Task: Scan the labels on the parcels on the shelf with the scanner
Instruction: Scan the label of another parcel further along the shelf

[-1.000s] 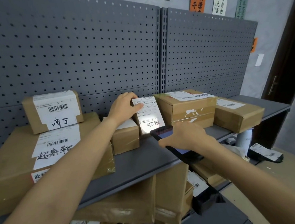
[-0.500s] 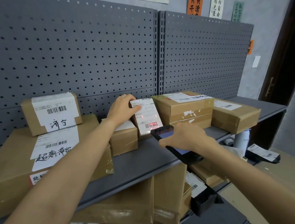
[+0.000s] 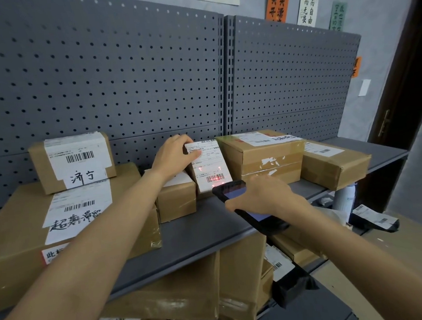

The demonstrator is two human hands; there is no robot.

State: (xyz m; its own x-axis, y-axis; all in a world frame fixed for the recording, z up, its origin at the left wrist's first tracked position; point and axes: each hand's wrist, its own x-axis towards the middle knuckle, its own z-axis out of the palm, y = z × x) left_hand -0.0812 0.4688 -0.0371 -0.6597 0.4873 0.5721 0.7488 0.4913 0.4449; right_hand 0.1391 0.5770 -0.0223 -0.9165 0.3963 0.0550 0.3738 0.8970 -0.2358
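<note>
My left hand [image 3: 173, 154] grips the top left corner of a small parcel [image 3: 209, 168] that stands tilted upright on the grey shelf [image 3: 198, 232], its white label facing me. My right hand [image 3: 261, 197] holds a black handheld scanner [image 3: 235, 192] just below and in front of that label. A red scan pattern lies over the barcode near the label's lower edge. Other cardboard parcels share the shelf: a small box [image 3: 72, 162] stacked on a large flat box [image 3: 58, 222] at left, a small box [image 3: 176, 196] under my left wrist, two boxes [image 3: 262, 155] [image 3: 335, 161] at right.
A grey pegboard [image 3: 122, 78] backs the shelf. More boxes [image 3: 189, 287] and a black bag [image 3: 294, 286] fill the lower shelf. A black labelled packet [image 3: 375, 221] and a white bottle [image 3: 344, 197] sit low at right. A dark door frame [image 3: 405, 81] stands at far right.
The red scan pattern now lies on the label's lower barcode; a second ago only white light fell there. Both hands have held their places.
</note>
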